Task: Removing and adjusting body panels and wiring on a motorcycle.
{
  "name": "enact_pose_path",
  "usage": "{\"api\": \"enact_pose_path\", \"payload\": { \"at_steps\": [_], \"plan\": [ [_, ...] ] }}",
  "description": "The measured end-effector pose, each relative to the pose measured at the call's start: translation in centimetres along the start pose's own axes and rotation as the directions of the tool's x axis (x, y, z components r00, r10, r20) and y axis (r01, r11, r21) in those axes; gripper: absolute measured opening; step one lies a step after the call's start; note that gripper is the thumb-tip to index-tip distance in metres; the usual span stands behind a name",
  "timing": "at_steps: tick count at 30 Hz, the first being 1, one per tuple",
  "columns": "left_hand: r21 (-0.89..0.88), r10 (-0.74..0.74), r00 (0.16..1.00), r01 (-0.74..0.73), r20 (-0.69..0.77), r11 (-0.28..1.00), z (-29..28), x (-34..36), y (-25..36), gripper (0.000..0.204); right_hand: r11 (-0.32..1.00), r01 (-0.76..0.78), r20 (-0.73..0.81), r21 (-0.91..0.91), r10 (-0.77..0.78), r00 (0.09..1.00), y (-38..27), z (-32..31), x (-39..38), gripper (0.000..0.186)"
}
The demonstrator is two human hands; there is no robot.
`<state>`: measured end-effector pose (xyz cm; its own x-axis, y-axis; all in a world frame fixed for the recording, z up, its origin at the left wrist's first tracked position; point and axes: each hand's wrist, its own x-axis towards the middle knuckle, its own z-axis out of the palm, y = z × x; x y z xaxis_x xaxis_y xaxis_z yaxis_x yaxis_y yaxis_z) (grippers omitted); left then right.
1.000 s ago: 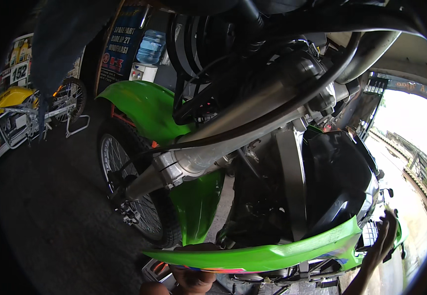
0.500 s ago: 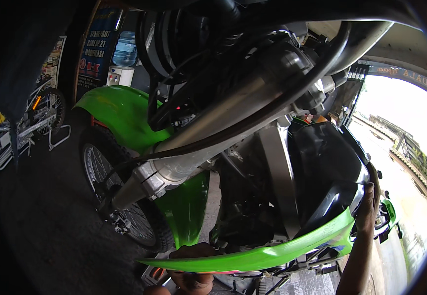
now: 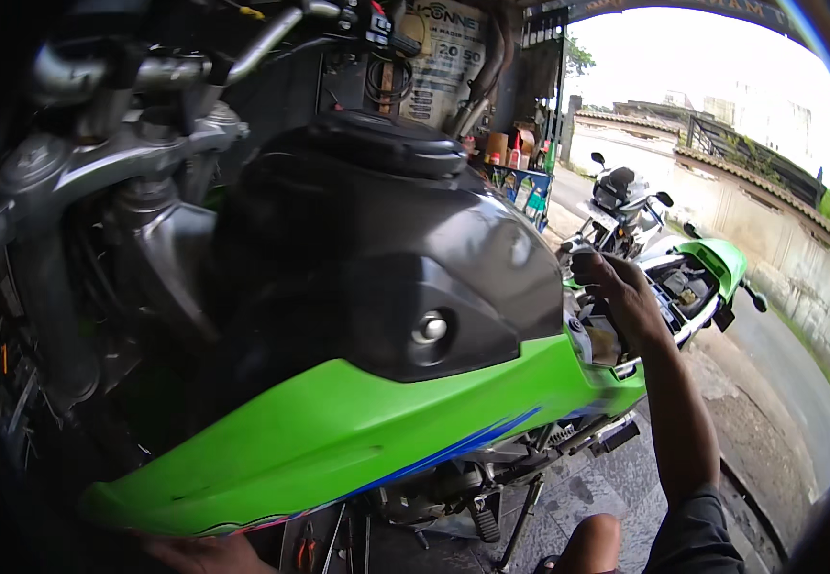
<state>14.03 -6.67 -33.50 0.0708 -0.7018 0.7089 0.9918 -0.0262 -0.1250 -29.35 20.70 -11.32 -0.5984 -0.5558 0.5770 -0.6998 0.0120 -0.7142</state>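
Observation:
A motorcycle fills the view: a black fuel tank [image 3: 376, 249] with a silver bolt [image 3: 429, 328], and below it a bright green side fairing [image 3: 338, 430] with a blue stripe. My left hand [image 3: 206, 553] grips the lower front edge of the green fairing; only its fingers show. My right hand [image 3: 620, 297] is raised at the rear end of the fairing, fingers curled against the bike's frame just behind the tank. Whether it pinches a small part is hidden.
Handlebars and fork clamps [image 3: 118, 134] rise at upper left. The bike's green tail [image 3: 711, 263] extends to the right, with another parked motorcycle [image 3: 616, 196] behind it. A side stand [image 3: 525, 507] and footpeg rest on dark paving. My knee [image 3: 592, 540] is at the bottom. A wall borders the road.
The view has swung from the bike's underside and front wheel up to the tank's side. My right hand has moved up to the rear of the fairing; my left stays on its lower edge.

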Motion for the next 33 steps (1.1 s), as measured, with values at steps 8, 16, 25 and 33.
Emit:
{"api": "enact_pose_path", "payload": {
  "at_steps": [8,16,25,33],
  "plan": [
    [0.899,0.424,0.855,0.104,-0.300,0.426,14.3,3.4,-3.6,0.052,0.917,-0.378,0.421,0.131,0.294,0.858,4.9,-4.8,0.8,0.031],
    [0.852,0.037,0.952,0.287,-0.302,-0.438,27.6,14.2,-7.7,0.064,0.951,-0.263,0.112,-0.164,0.282,0.953,1.7,-4.1,-0.3,0.034],
    [0.459,0.271,0.662,0.705,-0.698,-0.540,26.4,20.2,-14.3,0.077,0.611,-0.772,0.141,-0.177,0.792,0.594,-0.4,-1.0,-0.1,0.055],
    [0.445,0.244,0.555,0.808,-0.795,-0.386,27.2,19.1,-16.1,0.081,0.529,-0.830,0.016,-0.177,0.844,0.535,-0.5,-0.3,0.2,0.049]
  ]
}}
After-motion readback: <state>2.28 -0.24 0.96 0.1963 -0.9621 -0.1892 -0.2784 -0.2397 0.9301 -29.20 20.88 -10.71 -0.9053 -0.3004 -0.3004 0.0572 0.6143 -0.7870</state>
